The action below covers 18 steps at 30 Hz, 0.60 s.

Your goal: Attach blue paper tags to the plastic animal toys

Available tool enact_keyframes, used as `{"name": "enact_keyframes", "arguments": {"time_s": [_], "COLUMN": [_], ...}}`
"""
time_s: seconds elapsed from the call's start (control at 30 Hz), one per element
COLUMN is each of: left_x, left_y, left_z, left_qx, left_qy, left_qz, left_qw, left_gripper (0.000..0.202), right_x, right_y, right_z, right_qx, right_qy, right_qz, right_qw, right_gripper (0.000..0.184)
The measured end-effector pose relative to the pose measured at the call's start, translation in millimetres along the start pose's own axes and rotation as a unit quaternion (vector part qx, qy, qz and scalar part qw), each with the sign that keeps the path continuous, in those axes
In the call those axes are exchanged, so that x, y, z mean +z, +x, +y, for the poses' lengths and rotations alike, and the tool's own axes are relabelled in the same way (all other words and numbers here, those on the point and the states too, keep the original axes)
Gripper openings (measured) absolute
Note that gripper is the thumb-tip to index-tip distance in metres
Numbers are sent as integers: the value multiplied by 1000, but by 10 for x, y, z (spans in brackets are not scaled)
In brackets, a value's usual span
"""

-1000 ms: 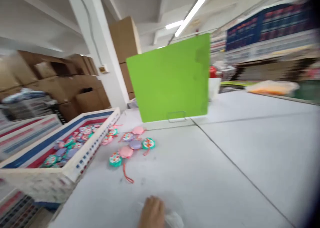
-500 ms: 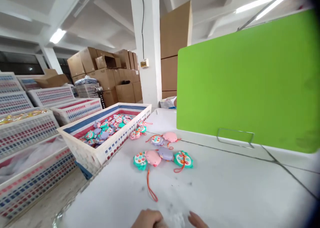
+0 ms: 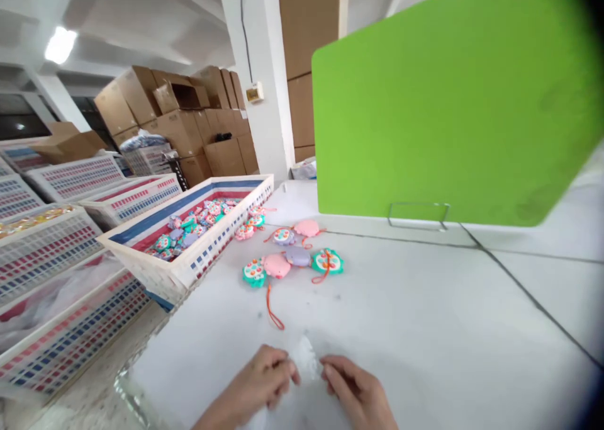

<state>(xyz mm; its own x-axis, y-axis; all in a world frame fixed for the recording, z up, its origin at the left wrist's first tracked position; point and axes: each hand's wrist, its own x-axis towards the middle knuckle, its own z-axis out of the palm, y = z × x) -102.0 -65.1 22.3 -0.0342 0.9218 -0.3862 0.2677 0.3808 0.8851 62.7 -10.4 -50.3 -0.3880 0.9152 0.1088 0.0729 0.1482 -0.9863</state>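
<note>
Low in the view, my left hand (image 3: 264, 379) and my right hand (image 3: 353, 389) face each other just above the white table. A crumpled piece of clear plastic (image 3: 306, 356), which looks like a small bag, spans the gap, its edges pinched by the fingers of both hands. Beyond it lie several small animal-shaped toys: a teal one with coloured dots (image 3: 255, 272), a pink one (image 3: 276, 265), a purple one (image 3: 298, 257) and another teal one (image 3: 328, 262). An orange cord loop (image 3: 272, 310) trails toward my hands.
A white plastic basket (image 3: 189, 263) full of similar toys stands at the left, with more toys (image 3: 245, 231) beside it. Upright on the table, a green board (image 3: 438, 115) fills the right back. Stacked crates (image 3: 80, 291) and cardboard boxes (image 3: 184, 134) lie farther left.
My view has tilted down and shifted right. Both hands have come further into view, with the clear plastic now showing between them. The toys on the table look unmoved.
</note>
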Motion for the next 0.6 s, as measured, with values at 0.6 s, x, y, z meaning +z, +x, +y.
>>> {"name": "enact_keyframes", "arguments": {"time_s": [0.6], "left_x": [37], "left_y": [-184], "left_z": [87], "left_qx": [60], "left_qy": [176], "left_qz": [-41], "left_qw": [982], "left_gripper": [32], "right_x": [3], "right_y": [-127], "right_z": [-125], "right_qx": [-83], "right_qy": [-13], "right_qz": [20], "right_qw": [996], "right_gripper": [27]}}
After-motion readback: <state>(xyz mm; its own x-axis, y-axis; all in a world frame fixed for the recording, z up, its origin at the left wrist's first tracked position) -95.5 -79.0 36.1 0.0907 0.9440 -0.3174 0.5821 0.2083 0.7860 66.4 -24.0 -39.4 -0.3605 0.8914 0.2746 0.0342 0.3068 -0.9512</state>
